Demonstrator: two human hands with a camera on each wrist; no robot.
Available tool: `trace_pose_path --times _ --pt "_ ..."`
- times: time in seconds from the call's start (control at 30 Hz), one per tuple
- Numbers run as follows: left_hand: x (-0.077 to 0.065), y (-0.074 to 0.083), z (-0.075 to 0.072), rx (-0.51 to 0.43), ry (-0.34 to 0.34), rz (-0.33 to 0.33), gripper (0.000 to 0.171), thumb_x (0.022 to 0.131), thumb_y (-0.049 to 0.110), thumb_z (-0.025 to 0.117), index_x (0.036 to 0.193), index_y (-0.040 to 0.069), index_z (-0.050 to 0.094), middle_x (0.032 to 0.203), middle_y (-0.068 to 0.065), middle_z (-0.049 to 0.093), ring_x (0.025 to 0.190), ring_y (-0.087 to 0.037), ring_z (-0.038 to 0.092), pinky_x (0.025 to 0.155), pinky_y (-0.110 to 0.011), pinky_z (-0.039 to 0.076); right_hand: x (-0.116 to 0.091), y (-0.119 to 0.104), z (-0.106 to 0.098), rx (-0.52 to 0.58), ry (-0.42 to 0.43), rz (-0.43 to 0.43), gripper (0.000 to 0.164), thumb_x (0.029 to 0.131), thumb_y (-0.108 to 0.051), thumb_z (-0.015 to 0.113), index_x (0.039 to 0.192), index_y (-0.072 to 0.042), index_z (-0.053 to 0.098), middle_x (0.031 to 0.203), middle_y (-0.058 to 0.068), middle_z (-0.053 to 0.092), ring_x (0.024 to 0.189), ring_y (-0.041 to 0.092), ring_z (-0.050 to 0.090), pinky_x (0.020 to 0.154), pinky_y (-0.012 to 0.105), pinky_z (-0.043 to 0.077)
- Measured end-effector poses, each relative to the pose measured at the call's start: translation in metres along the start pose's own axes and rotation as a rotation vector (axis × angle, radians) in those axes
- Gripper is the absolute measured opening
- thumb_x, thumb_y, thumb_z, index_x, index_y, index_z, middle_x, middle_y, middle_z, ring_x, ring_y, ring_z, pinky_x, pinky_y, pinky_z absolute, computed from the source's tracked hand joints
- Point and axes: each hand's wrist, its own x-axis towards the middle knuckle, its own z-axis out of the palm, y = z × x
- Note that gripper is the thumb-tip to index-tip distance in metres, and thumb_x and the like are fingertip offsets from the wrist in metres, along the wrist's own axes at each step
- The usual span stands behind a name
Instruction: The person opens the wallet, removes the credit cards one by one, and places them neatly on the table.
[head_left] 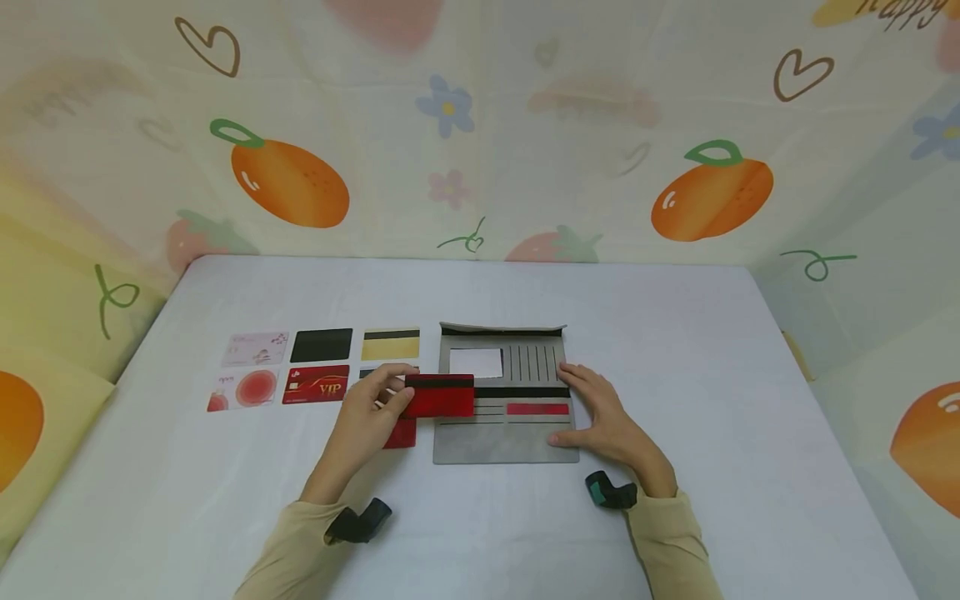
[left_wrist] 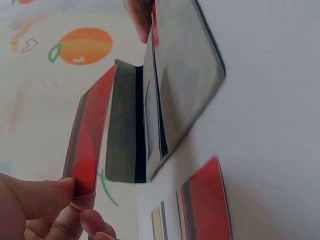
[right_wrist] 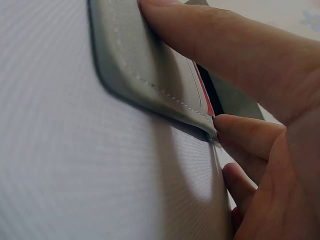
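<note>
A red card (head_left: 442, 397) with a black stripe is pinched between the thumb and fingers of my left hand (head_left: 371, 417). Its right end hangs over the left side of an open grey wallet (head_left: 472, 446). In the left wrist view the same card (left_wrist: 90, 135) stands tilted above the table, beside the wallet (left_wrist: 190, 60). My right hand (head_left: 603, 417) rests on the wallet's right edge, thumb on the lower panel and fingers at the side. A red card (head_left: 538, 408) shows in a right slot of the wallet, and a white piece (head_left: 476, 362) in the upper left.
Left of the wallet lie cards in rows: a pink card (head_left: 255, 350), a black card (head_left: 322, 345), a gold card (head_left: 391, 345), a white card with a red circle (head_left: 243, 390) and a red VIP card (head_left: 316, 384). Another red card (head_left: 401, 434) lies partly under my left hand.
</note>
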Motion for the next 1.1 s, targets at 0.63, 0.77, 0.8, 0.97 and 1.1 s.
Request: trace_pose_path --times 0.63,0.77,0.8,0.97,1.1 --pt "-0.016 -0.035 -0.042 0.056 0.076 -0.049 0.033 0.097 0.012 0.062 0.129 0.009 0.060 0.101 -0.016 0.068 0.084 -0.024 0.061 0.063 -0.021 0.052 -0.001 -0.002 0.001 -0.001 0.006 0.005 0.095 0.071 -0.031 0.085 0.149 0.001 0.039 0.158 0.019 0.034 0.147 0.045 0.021 0.113 0.070 0.016" --pt "-0.019 -0.045 -0.051 0.055 0.093 -0.016 0.030 0.097 0.009 0.060 0.127 0.008 0.060 0.098 -0.016 0.067 0.078 -0.021 0.062 0.062 -0.021 0.050 0.000 -0.002 0.001 -0.001 0.005 0.002 0.095 0.071 -0.031 0.085 0.148 0.001 0.040 0.158 0.019 0.034 0.147 0.045 0.021 0.114 0.070 0.015" --pt "-0.020 -0.047 -0.054 0.056 0.100 -0.009 0.029 0.097 0.008 0.060 0.126 0.008 0.061 0.097 -0.016 0.067 0.075 -0.020 0.062 0.062 -0.022 0.050 0.000 -0.001 0.001 -0.001 0.005 0.001 0.095 0.071 -0.031 0.085 0.148 0.001 0.040 0.158 0.019 0.034 0.147 0.045 0.021 0.114 0.070 0.015" --pt "-0.024 -0.057 -0.063 0.053 0.131 0.004 0.028 0.097 0.007 0.059 0.125 0.007 0.061 0.096 -0.015 0.064 0.070 -0.016 0.061 0.060 -0.022 0.050 0.000 -0.001 0.001 -0.004 0.001 -0.002 0.095 0.072 -0.032 0.085 0.149 0.001 0.039 0.158 0.019 0.034 0.147 0.045 0.020 0.114 0.070 0.015" --pt "-0.025 -0.062 -0.070 0.056 0.141 -0.006 0.029 0.098 0.009 0.058 0.127 0.007 0.060 0.097 -0.016 0.063 0.071 -0.015 0.060 0.059 -0.022 0.051 -0.001 0.000 0.001 -0.001 0.001 -0.003 0.095 0.072 -0.032 0.085 0.149 0.001 0.039 0.158 0.019 0.034 0.147 0.045 0.020 0.113 0.070 0.016"
